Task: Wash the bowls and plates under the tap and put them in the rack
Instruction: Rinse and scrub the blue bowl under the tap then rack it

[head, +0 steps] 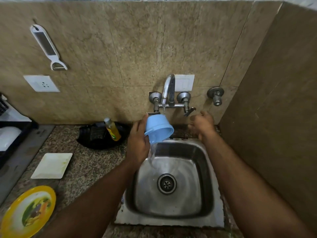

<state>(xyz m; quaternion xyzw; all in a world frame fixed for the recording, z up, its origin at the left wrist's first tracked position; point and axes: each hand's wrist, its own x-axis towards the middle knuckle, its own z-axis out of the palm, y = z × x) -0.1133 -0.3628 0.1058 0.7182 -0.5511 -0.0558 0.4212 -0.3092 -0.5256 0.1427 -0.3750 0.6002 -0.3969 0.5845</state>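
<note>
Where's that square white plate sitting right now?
The square white plate lies flat on the speckled counter left of the sink, between the yellow round plate nearer the camera and the black tray holding the soap bottle.

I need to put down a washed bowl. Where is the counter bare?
Bare granite lies between the white square plate and the sink rim. It is crowded behind, around the black holder with the soap bottle, and near the yellow plate.
</note>
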